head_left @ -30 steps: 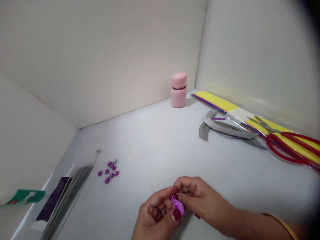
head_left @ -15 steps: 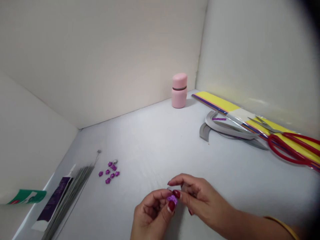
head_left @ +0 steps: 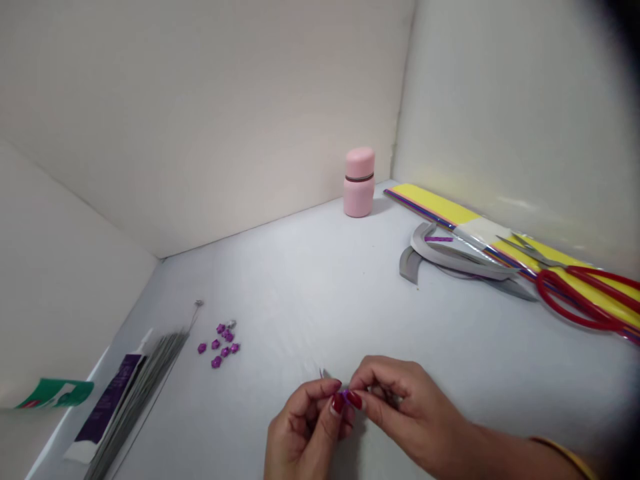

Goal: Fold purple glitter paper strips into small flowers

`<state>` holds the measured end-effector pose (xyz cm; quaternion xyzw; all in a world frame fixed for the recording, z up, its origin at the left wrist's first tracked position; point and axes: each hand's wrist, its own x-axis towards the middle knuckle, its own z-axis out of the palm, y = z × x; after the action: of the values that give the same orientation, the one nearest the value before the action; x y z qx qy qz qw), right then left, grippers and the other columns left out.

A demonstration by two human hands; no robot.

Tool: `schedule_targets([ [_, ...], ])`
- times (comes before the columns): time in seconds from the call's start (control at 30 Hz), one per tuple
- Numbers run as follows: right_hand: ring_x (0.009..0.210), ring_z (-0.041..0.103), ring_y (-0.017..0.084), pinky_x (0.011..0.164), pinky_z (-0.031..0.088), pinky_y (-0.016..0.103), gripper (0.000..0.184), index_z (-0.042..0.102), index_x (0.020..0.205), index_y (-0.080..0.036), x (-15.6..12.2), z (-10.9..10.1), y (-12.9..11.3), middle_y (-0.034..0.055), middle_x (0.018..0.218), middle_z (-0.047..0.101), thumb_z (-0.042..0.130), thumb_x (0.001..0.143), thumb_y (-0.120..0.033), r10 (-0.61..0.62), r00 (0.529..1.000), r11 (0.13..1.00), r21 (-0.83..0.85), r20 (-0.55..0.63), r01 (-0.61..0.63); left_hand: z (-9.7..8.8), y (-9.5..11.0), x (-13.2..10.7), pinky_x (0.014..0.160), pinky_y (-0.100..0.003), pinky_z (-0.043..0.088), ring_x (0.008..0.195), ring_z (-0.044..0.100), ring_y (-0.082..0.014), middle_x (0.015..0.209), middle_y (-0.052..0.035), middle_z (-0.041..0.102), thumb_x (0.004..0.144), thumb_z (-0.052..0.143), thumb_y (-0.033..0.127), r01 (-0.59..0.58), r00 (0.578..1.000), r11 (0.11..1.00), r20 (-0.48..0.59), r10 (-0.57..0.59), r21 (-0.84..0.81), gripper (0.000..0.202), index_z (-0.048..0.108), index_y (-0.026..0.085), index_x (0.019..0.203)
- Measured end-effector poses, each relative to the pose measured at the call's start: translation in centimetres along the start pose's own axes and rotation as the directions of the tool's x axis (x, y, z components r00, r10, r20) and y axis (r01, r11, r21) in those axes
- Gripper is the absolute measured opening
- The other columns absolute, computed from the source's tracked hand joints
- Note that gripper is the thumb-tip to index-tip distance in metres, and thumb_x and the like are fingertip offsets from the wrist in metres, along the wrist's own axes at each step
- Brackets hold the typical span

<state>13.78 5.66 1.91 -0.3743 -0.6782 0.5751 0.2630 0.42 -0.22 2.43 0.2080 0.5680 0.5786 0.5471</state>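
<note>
I'm pinching a purple strip (head_left: 345,397) between left hand (head_left: 307,427) and right hand (head_left: 410,403), fingers closed, seemingly folding; next is calling for gentle pressing.

Purple strip (head_left: 345,396): small, narrow, mostly hidden by fingers. Pinched at the fingertips of both hands, left hand (head_left: 307,430) and right hand (head_left: 413,410), thumbnails close together over it. Thin greyish end juts past the left index finger, angled away from the person. Fold shape unclear.
</note>
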Motion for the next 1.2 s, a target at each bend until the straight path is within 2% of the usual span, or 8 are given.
schedule_targets([
  [0.13, 0.056, 0.052, 0.012, 0.052, 0.039, 0.022, 0.019, 0.060, 0.073, -0.017, -0.2, -0.3, -0.1, 0.0030, 0.066, 0.061, 0.048, 0.084, -0.025, -0.117, 0.993, 0.983, -0.140, 0.000, 0.116, -0.2, 0.2, 0.0, 0.047, -0.016, 0.043, 0.045, 0.055, -0.0078, 0.049, -0.0015, 0.065, 0.057, 0.077, 0.043, 0.009, 1.000, 0.995, -0.004, -0.009, 0.098, 0.032, 0.069, 0.014, 0.066],
  [0.3, 0.054, 0.049, 0.011, 0.050, 0.037, 0.021, 0.018, 0.059, 0.070, -0.016, -0.1, -0.4, -0.5, 0.0014, 0.063, 0.058, 0.048, 0.083, -0.024, -0.123, 0.992, 0.980, -0.160, -0.012, 0.119, -0.6, 0.2, 0.0, 0.047, -0.018, 0.038, 0.046, 0.048, -0.0088, 0.048, -0.0002, 0.060, 0.063, 0.070, 0.050, -0.015, 1.000, 0.955, 0.016, 0.011, 0.298, 0.035, 0.068, 0.015, 0.066],
  [0.43, 0.049, 0.041, 0.009, 0.045, 0.032, 0.020, 0.019, 0.056, 0.070, -0.016, 0.2, -0.2, -0.3, -0.0030, 0.056, 0.048, 0.050, 0.082, -0.030, 0.021, 1.000, 0.999, -0.027, 0.008, -0.021, -1.2, 0.4, 0.1, 0.052, -0.021, 0.035, 0.055, 0.049, -0.0125, 0.060, -0.0004, 0.058, 0.074, 0.061, 0.041, -0.203, 0.979, 0.858, 0.114, 0.169, 0.471, 0.023, 0.068, 0.020, 0.068],
  [0.63, 0.043, 0.036, 0.006, 0.041, 0.030, 0.017, 0.029, 0.051, 0.073, -0.017, 0.6, -0.2, -0.2, -0.0057, 0.057, 0.045, 0.055, 0.079, -0.044, 0.198, 0.967, 0.930, 0.279, 0.162, -0.238, -1.6, 1.3, 0.6, 0.060, -0.022, 0.036, 0.066, 0.050, -0.0150, 0.068, -0.0006, 0.050, 0.081, 0.055, 0.027, -0.455, 0.888, 0.729, 0.319, 0.331, 0.511, 0.019, 0.064, 0.022, 0.066],
  [0.87, 0.037, 0.036, 0.001, 0.038, 0.027, 0.016, 0.034, 0.051, 0.073, -0.015, 0.8, -0.4, -0.8, -0.0050, 0.060, 0.053, 0.062, 0.074, -0.047, 0.207, 0.941, 0.838, 0.448, 0.268, -0.312, -2.0, 0.9, 1.1, 0.064, -0.024, 0.037, 0.065, 0.051, -0.0146, 0.068, -0.0022, 0.058, 0.081, 0.056, 0.036, -0.184, 0.938, 0.920, 0.343, 0.058, 0.347, 0.024, 0.064, 0.019, 0.066],
  [0.93, 0.037, 0.036, 0.001, 0.038, 0.025, 0.016, 0.034, 0.051, 0.073, -0.014, 0.7, -0.4, -0.8, -0.0049, 0.060, 0.053, 0.063, 0.074, -0.046, 0.214, 0.933, 0.815, 0.473, 0.290, -0.334, -1.9, 0.5, 1.2, 0.065, -0.024, 0.038, 0.066, 0.052, -0.0146, 0.069, -0.0025, 0.059, 0.079, 0.059, 0.036, -0.169, 0.934, 0.950, 0.350, 0.069, 0.263, 0.024, 0.064, 0.018, 0.065],
  [1.03, 0.036, 0.035, 0.001, 0.037, 0.024, 0.016, 0.034, 0.051, 0.072, -0.014, 0.7, -0.3, -0.8, -0.0052, 0.059, 0.052, 0.064, 0.073, -0.046, 0.226, 0.935, 0.805, 0.488, 0.275, -0.338, -1.6, 0.1, 1.2, 0.060, -0.021, 0.038, 0.064, 0.051, -0.0126, 0.067, 0.0004, 0.056, 0.068, 0.070, 0.035, -0.190, 0.965, 0.969, 0.211, 0.155, 0.160, 0.017, 0.065, 0.019, 0.068],
  [1.2, 0.039, 0.035, 0.003, 0.039, 0.029, 0.017, 0.031, 0.051, 0.070, -0.016, 0.7, 0.0, -0.6, -0.0042, 0.060, 0.054, 0.062, 0.074, -0.044, 0.236, 0.953, 0.846, 0.442, 0.191, -0.298, -0.9, 0.5, 0.6, 0.050, -0.019, 0.038, 0.048, 0.049, -0.0100, 0.048, -0.0008, 0.060, 0.059, 0.076, 0.041, 0.001, 1.000, 0.972, 0.013, -0.004, 0.234, 0.028, 0.070, 0.015, 0.059],
])
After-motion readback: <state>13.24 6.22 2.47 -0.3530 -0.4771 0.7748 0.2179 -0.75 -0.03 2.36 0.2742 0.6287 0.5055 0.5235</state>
